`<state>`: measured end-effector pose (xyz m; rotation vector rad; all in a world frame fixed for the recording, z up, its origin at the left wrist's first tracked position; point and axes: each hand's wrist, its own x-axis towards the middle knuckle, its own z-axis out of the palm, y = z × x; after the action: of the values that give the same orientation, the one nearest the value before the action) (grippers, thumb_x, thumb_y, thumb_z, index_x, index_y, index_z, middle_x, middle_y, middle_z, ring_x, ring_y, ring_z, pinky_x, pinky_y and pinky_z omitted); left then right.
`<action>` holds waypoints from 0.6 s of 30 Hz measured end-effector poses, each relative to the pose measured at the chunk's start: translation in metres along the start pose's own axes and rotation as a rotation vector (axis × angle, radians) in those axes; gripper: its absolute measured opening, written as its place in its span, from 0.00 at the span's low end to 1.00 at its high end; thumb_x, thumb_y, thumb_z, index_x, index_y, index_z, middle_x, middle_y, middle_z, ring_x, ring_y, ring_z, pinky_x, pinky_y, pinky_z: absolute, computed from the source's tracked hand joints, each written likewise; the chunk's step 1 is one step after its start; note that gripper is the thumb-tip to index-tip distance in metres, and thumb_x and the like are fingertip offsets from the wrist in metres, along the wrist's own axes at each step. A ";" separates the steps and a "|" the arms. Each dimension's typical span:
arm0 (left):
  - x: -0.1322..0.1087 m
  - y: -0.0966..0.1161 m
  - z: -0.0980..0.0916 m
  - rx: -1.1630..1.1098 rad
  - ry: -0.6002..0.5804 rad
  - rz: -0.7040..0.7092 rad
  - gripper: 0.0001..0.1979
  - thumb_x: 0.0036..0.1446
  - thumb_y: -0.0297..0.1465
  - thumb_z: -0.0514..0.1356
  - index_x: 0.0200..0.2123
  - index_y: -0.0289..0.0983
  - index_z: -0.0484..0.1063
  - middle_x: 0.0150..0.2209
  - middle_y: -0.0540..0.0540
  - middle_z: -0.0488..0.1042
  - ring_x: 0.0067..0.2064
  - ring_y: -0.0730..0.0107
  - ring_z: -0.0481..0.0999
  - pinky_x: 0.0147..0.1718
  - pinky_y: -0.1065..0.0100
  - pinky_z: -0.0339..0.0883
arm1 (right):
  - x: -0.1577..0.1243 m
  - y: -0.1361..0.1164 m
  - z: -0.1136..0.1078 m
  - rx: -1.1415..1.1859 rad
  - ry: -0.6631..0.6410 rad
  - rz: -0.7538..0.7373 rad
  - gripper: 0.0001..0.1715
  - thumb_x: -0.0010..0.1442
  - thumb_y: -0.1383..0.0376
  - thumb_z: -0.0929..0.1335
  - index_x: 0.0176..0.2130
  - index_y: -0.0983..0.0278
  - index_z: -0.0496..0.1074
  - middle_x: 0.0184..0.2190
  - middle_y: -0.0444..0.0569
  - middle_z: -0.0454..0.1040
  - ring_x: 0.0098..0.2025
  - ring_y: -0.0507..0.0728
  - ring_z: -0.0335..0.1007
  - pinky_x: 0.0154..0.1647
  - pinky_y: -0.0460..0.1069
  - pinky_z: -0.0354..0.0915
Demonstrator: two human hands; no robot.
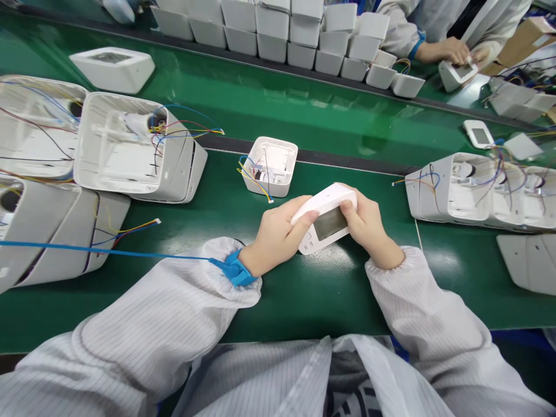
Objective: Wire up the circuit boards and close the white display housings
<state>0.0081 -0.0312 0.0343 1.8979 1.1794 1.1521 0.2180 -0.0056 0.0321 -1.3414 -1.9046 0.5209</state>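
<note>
A white device with a grey screen (328,222) is held between both my hands just above the green table (304,289). My left hand (278,234) grips its left end, thumb pressed along the top edge. My right hand (369,223) wraps its right end, fingers curled over the top. A blue wrist strap (234,269) with a blue cord sits on my left wrist. Just beyond my hands stands an open white housing (271,165) with coloured wires hanging out of its left side.
Large open white shells with wires (130,145) lie at the left, more such shells (469,188) at the right. Stacked white housings (295,35) line the far side. Another person's hands (456,52) hold a similar device at the top right.
</note>
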 end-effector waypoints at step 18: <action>0.004 -0.004 0.002 -0.158 0.033 -0.112 0.20 0.67 0.43 0.52 0.50 0.36 0.75 0.44 0.45 0.81 0.42 0.65 0.79 0.40 0.68 0.72 | 0.003 0.011 0.004 0.269 0.069 0.122 0.38 0.64 0.37 0.58 0.53 0.61 0.75 0.50 0.54 0.78 0.52 0.62 0.75 0.52 0.57 0.70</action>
<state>0.0093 -0.0259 0.0314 1.6797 1.1617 1.1828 0.2216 0.0017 0.0232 -1.2854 -1.6382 0.7538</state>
